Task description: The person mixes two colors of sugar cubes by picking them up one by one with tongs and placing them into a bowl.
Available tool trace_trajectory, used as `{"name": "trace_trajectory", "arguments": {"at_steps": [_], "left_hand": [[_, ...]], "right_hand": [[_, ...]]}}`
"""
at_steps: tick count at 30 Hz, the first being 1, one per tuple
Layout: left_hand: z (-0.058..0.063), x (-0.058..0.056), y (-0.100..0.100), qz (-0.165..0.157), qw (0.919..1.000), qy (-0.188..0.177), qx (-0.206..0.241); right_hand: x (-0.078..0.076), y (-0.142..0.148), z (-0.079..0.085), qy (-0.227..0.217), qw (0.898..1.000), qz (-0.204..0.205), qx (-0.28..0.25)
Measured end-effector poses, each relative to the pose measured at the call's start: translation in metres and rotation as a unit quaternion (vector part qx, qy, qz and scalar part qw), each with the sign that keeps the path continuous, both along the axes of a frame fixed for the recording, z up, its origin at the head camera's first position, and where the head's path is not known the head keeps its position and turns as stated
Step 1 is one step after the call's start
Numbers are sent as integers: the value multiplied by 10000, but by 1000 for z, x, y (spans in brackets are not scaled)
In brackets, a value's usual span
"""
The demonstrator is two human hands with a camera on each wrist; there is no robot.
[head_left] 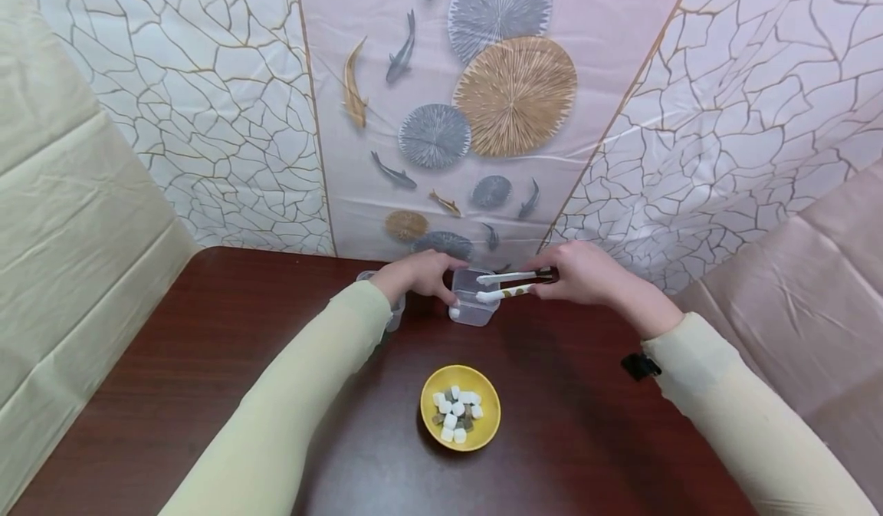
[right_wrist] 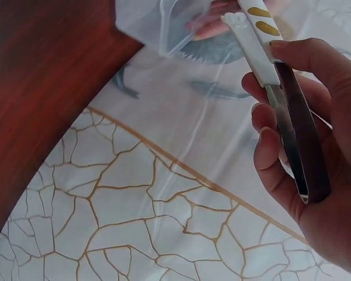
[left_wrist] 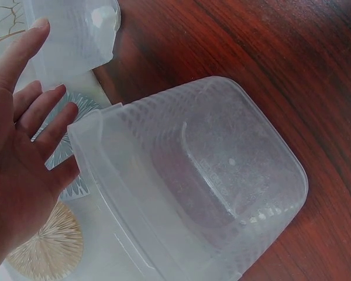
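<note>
My right hand (head_left: 582,272) grips a pair of tongs (right_wrist: 289,120) with metal handles and white, gold-patterned ends. Their tips stand apart over a small clear plastic container (head_left: 476,315), with nothing visible between them. At that container's left side is my left hand (head_left: 429,274), its fingers loosely extended in the left wrist view; whether they touch the rim I cannot tell. A small white cube (head_left: 454,312) shows at the container's near left corner. Left of it, a second clear container (left_wrist: 234,146) is partly hidden behind my left wrist in the head view.
A yellow bowl (head_left: 429,393) holding several white cubes (head_left: 450,422) and brown cubes stands nearer me on the dark wooden table (head_left: 228,363). Patterned cloth (head_left: 386,194) hangs right behind the table's far edge. Pale cloth panels rise at both sides.
</note>
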State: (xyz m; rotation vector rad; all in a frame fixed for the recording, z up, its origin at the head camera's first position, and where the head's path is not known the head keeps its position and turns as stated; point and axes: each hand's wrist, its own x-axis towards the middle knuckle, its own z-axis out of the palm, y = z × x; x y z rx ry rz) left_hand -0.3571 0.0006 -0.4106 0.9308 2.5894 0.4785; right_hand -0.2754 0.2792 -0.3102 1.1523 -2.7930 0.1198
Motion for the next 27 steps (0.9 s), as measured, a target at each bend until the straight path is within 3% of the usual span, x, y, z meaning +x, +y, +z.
{"name": "trace_trajectory", "arguments": {"at_steps": [12, 20, 27], "left_hand": [[-4, 0, -1, -2, 10000, -14, -4], [-3, 0, -1, -103, 9999, 99, 48], [-1, -2, -1, -6, 9999, 119, 7]], "right_hand": [[-38, -21, -14, -282, 9946, -232, 974], [-45, -33, -26, -408, 9921, -114, 1181], [-51, -39, -32, -223, 9912, 118, 1297]]}}
